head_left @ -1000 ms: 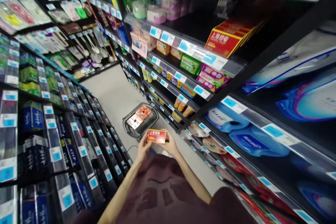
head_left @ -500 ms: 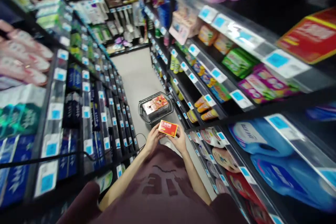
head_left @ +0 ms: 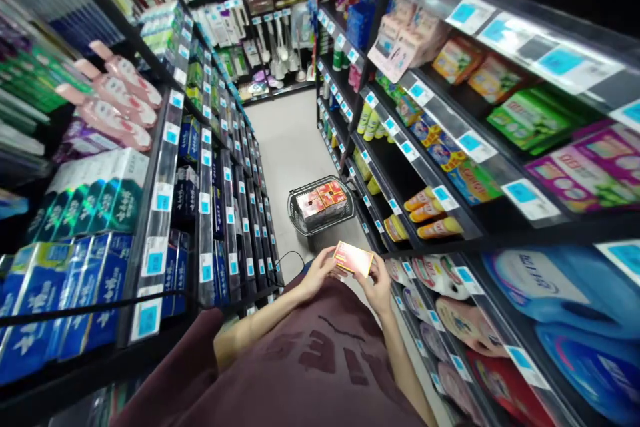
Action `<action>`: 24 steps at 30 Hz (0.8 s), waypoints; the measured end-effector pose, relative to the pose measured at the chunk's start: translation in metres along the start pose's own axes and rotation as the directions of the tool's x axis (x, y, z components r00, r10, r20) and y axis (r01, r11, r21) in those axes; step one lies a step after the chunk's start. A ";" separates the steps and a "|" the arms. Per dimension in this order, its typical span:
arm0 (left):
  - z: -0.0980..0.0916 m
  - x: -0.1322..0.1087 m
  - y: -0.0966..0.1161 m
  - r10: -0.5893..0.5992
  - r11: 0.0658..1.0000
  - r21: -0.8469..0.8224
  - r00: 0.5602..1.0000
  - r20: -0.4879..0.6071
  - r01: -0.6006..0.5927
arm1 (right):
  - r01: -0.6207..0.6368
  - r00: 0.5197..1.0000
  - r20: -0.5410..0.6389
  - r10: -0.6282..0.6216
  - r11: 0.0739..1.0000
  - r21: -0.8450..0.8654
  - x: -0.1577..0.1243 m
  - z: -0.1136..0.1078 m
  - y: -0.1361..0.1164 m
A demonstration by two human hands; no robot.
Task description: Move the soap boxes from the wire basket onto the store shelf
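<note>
A person in a dark maroon top (head_left: 280, 360) stands in a shop aisle, holding a red box with yellow edges (head_left: 353, 259) in front of the body, its upper face whitened by glare. The left hand (head_left: 321, 271) pinches the box at its nine o'clock end; the right hand (head_left: 376, 285) grips it from four o'clock, thumb against the near edge, the other fingers partly hidden. At eleven o'clock from the box, a dark basket (head_left: 295, 210) sits on the pale floor (head_left: 290, 140), with packaged boxes (head_left: 323, 200) inside. A thin black cable (head_left: 290, 252) arcs just beside the left hand at ten o'clock. Shelved yellow-orange bottles (head_left: 440, 227) lie at two o'clock, blue jugs (head_left: 575, 293) at three, and pink bottles (head_left: 115, 100) at ten.
</note>
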State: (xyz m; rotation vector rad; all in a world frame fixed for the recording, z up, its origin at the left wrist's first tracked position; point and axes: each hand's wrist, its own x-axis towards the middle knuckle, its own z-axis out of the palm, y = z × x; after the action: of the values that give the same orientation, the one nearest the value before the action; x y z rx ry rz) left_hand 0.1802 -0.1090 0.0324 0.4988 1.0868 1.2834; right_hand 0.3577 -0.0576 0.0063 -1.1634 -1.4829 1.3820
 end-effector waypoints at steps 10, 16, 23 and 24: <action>-0.036 0.022 0.071 0.112 0.913 0.375 0.983 0.146 -0.159 | 0.067 0.998 -0.010 -0.067 0.993 0.096 0.017 0.028 -0.045; -0.009 0.031 0.109 0.224 0.887 0.334 0.929 0.296 -0.320 | 0.211 0.933 -0.301 -0.196 0.977 0.020 0.016 0.044 -0.081; 0.004 0.014 0.128 0.207 0.848 0.338 0.843 0.497 -0.408 | 0.287 0.845 -0.468 -0.261 0.958 -0.015 -0.016 0.054 -0.088; 0.005 0.012 0.129 0.196 0.848 0.340 0.837 0.512 -0.407 | 0.294 0.840 -0.477 -0.260 0.956 -0.003 -0.019 0.054 -0.086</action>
State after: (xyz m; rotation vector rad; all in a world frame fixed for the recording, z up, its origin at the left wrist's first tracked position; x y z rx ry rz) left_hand 0.1180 -0.0621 0.1356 1.3070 0.9011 1.1033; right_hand 0.3017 -0.0897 0.0875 -1.0924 -1.1797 0.8626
